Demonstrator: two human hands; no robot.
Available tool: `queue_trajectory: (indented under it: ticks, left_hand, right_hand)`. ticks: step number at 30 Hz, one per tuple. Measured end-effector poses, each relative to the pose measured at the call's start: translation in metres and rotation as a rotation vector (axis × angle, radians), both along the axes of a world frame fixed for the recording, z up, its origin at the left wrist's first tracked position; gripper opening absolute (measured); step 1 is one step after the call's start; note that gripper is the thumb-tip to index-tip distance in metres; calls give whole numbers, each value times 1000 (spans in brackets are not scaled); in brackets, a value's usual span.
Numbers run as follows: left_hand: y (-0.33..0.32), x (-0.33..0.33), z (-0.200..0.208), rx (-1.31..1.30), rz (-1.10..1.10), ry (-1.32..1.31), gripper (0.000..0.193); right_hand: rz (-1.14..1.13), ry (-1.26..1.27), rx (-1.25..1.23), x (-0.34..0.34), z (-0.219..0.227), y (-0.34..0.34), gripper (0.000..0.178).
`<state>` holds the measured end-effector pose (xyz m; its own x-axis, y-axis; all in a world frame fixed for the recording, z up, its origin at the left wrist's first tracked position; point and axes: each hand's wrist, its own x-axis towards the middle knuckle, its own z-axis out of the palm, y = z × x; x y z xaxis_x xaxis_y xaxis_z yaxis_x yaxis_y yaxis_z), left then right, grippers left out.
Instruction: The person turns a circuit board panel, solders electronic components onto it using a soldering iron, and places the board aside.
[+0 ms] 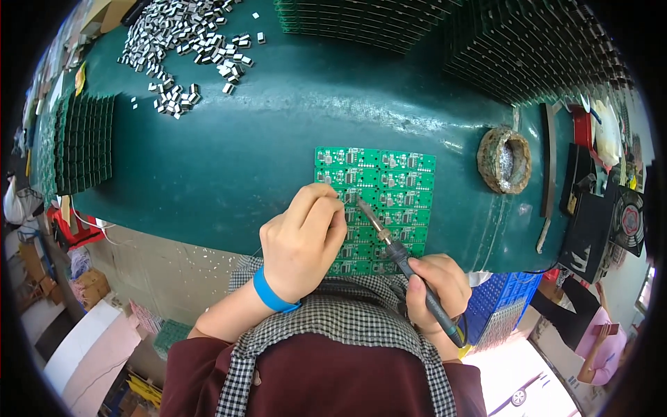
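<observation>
A green panel of circuit boards (pixel 406 191), divided into several small units with chips, lies flat on the table close to my body. In my right hand (pixel 445 285) is a soldering iron (pixel 399 254) with a dark handle, its metal tip pointing up and left onto the panel's middle. My left hand (pixel 299 240), with a blue band at the wrist, is closed over the panel's left side. Its thumb and fingers pinch together just left of the iron's tip; what they hold, if anything, is too small to make out.
The table (pixel 201 167) is dark green. Small metal-cased parts (pixel 180 35) are heaped at far left. Stacked boards (pixel 87 142) stand at left, more (pixel 542 48) at far right. A rough round pot (pixel 504 161) sits at right, before a small fan (pixel 629 221). Another person (pixel 601 344) is at lower right.
</observation>
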<state>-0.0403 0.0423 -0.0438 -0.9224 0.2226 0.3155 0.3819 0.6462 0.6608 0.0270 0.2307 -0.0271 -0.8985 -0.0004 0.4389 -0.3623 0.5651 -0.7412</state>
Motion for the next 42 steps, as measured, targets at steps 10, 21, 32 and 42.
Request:
queue_trajectory:
  ticks: [10,21,32,42]
  left_hand:
    - [-3,2,8,-97,-51,-62,18]
    - [-2,0,13,-53,-36,-113,15]
    - [-4,1,14,-41,-48,-178,15]
    - [-11,12,17,64,-93,-164,17]
  right_hand:
    - [31,14,-7,2,2,-4,17]
    - [12,29,2,7,3,-4,17]
    - [32,10,1,8,2,-5,17]
    - [2,2,5,18,6,1,14]
